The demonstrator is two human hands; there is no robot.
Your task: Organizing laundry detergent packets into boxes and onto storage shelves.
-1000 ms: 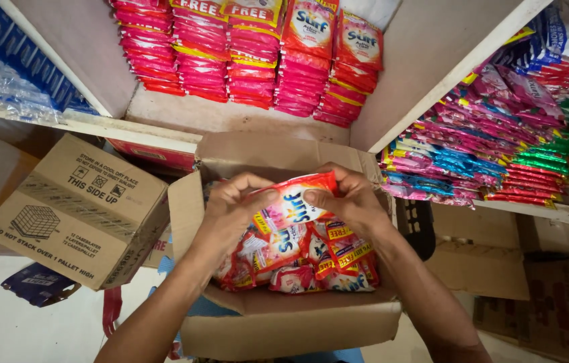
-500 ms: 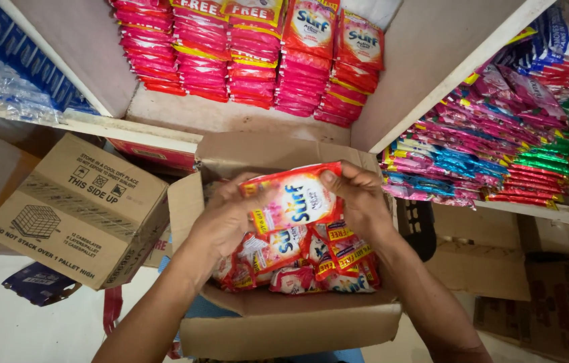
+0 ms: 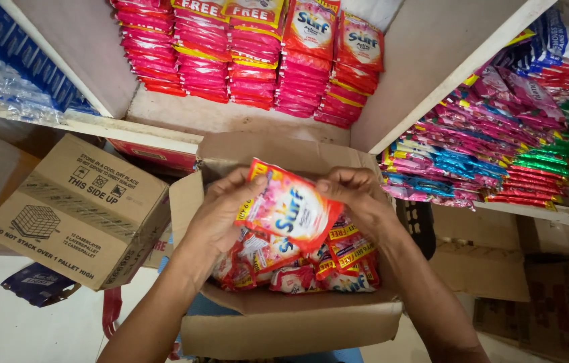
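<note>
Both hands hold a bundle of pink and red sachet packets [image 3: 291, 208] above an open cardboard box [image 3: 284, 323]. My left hand [image 3: 220, 212] grips the bundle's left edge and my right hand [image 3: 355, 198] grips its right edge. More packets of the same kind [image 3: 298, 265] lie loose inside the box under the bundle. Straight ahead, a white shelf [image 3: 231, 117] carries several stacks of matching pink packets [image 3: 251, 54], with bare shelf in front of them.
A closed printed carton [image 3: 76, 208] sits to the left of the open box. Blue packets [image 3: 9, 74] fill the left shelf, and mixed pink, blue and green sachets [image 3: 493, 141] fill the right shelf. More cartons [image 3: 533, 269] stand lower right. A dark blue packet [image 3: 39, 282] lies on the floor.
Both hands have lifted the bundle of packets up out of the box and turned its front face towards me.
</note>
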